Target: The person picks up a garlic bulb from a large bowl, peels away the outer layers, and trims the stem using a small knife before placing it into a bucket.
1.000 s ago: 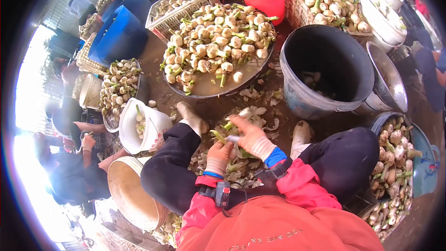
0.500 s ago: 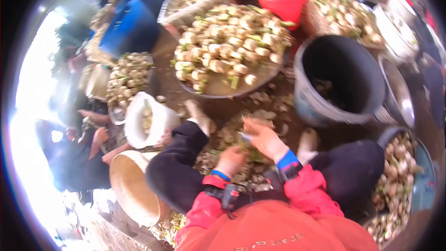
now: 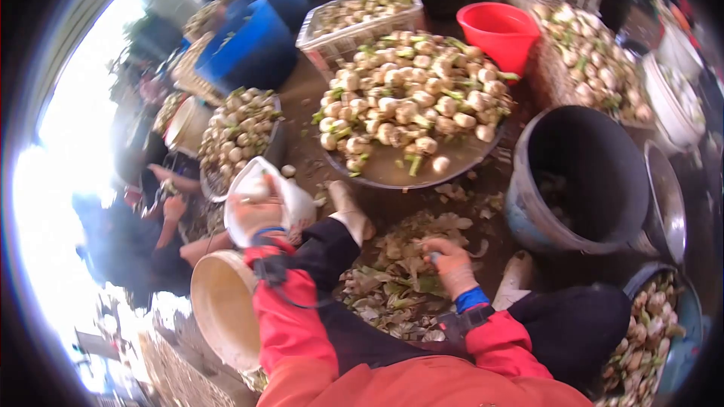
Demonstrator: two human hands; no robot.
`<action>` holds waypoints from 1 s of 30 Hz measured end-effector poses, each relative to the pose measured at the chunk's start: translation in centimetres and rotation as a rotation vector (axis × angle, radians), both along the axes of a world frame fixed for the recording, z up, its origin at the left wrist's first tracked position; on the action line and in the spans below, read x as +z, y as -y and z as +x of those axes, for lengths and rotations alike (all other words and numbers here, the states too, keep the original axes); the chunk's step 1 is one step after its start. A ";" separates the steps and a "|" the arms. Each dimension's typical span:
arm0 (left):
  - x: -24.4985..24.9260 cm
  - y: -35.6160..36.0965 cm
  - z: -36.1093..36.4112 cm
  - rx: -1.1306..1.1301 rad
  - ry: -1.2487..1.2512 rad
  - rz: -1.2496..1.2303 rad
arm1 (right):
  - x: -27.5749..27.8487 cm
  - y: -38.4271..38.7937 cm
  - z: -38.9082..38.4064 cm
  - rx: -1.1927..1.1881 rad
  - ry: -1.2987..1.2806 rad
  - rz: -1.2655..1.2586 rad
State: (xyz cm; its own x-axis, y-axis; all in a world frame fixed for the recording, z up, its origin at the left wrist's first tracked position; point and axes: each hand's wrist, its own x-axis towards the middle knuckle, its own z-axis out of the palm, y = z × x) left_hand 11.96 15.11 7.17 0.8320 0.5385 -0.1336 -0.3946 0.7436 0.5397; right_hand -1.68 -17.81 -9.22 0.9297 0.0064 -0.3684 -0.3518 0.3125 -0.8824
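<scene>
My left hand (image 3: 259,213) is over the mouth of a white bucket (image 3: 298,207), its fingers around a whitish bulb (image 3: 255,187), partly blurred. My right hand (image 3: 451,265) is closed around a small tool with a bluish handle end (image 3: 434,257), whose blade I cannot make out. Below and between my hands, a heap of peelings and leaf scraps (image 3: 403,275) covers the ground. In front of me, a wide round tray (image 3: 385,181) bears a large pile of pale bulbs with green stems (image 3: 411,98).
A large grey bucket (image 3: 520,207) stands at the right, beside a metal basin (image 3: 667,196). An empty beige bucket (image 3: 219,309) lies tilted at the left. Another person's hands (image 3: 173,207) are at the far left. Behind are a red basin (image 3: 498,34) and blue tubs (image 3: 253,49).
My left hand has moved left from beside my right hand to the white bucket. My right hand has lowered slightly. The view has shifted, so the surroundings sit further right and lower.
</scene>
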 end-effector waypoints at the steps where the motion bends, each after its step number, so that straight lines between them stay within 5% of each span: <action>1: -2.2 -4.7 2.5 0.025 0.126 -0.121 | 0.1 0.1 -0.1 0.113 0.167 -0.290; 2: 2.8 -0.7 2.1 0.070 -0.124 -0.404 | 0.3 0.1 0.1 0.239 0.329 -0.583; 4: 1.3 1.4 4.2 0.105 -0.168 -0.295 | -1.2 -0.9 0.0 0.322 0.213 -0.541; 6: -2.5 5.2 4.8 -0.329 -0.082 0.137 | -0.4 -1.2 0.2 0.433 -0.010 -0.432; 7: -4.7 8.2 6.4 -0.623 0.166 0.258 | 1.9 -0.7 0.7 0.472 -0.115 -0.392; 8: -2.8 14.7 5.2 -0.415 -0.259 0.305 | 3.1 -0.3 1.2 0.491 -0.171 -0.329; 9: -4.5 17.4 5.7 -0.482 -0.464 0.610 | 1.7 -0.4 1.2 0.465 -0.099 -0.348; 10: -7.6 18.8 6.7 -0.595 -0.504 0.817 | 0.2 -0.7 1.0 0.440 -0.020 -0.370; 12: -13.1 22.3 9.4 -0.478 -0.431 1.616 | 0.9 -0.4 1.5 0.413 -0.112 -0.340; 15: -13.8 27.2 12.0 -0.478 -0.551 1.887 | -1.8 -1.0 1.2 0.370 -0.100 -0.304; 17: -12.4 28.8 12.9 -0.710 -0.828 2.044 | -1.5 -1.5 1.2 0.304 -0.103 -0.158; 18: -12.7 28.8 13.4 -0.766 -0.815 2.077 | -1.3 -1.6 1.5 0.257 -0.091 -0.005; 20: -13.2 28.0 13.5 -0.787 -0.728 2.127 | -1.0 -1.3 1.6 0.254 -0.078 -0.101; 21: -15.3 26.3 13.7 -0.803 -0.613 1.934 | -1.2 -1.3 1.6 0.284 -0.088 -0.178; 23: -12.2 26.3 10.7 -0.794 -0.579 1.412 | 0.5 -0.7 1.7 0.325 -0.177 -0.242; 26: -9.7 23.7 4.9 -0.811 -0.412 0.541 | 1.0 -0.7 2.1 0.130 -0.198 -0.022; 27: -9.3 23.0 2.5 -0.834 -0.360 0.420 | -0.4 -1.2 2.2 -0.015 -0.097 0.109; 28: -8.8 22.3 0.1 -0.854 -0.308 0.296 | 1.8 -0.7 2.5 -0.236 -0.192 0.550; 30: -8.7 21.1 -4.3 -0.925 -0.272 0.212 | 4.5 0.9 2.9 -0.276 -0.208 0.557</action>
State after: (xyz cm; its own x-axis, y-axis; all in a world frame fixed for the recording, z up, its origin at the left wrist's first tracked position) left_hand 7.62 -5.97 -1.52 0.8925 -0.2736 -0.3587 0.4508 0.5737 0.6838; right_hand 1.19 -18.76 -4.70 0.8343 0.0193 -0.5510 -0.3387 0.8065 -0.4846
